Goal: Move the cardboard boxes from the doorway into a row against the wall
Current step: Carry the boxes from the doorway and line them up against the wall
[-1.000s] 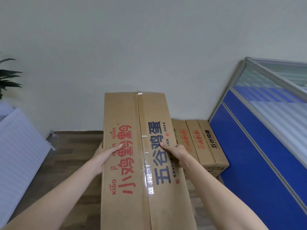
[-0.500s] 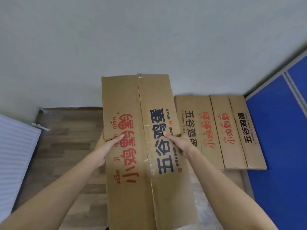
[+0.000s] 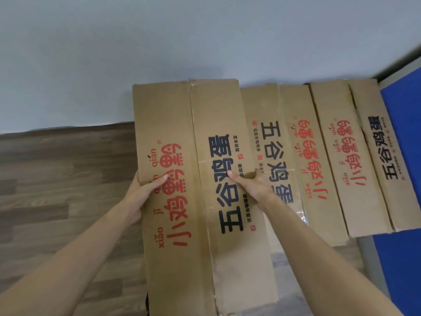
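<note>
Holding the long brown cardboard box with red and black print (image 3: 200, 190) between both hands, the left hand (image 3: 143, 192) grasps its left edge and the right hand (image 3: 252, 185) its right edge. Its long axis points at the pale wall (image 3: 159, 53), just left of the two same boxes in the row (image 3: 319, 156).

Held box's (image 3: 205, 201) near end beyond the bottom edge.

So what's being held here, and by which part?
The cardboard box, gripped by both long side edges near mid-length: left hand, right hand, thumbs on top.
</note>
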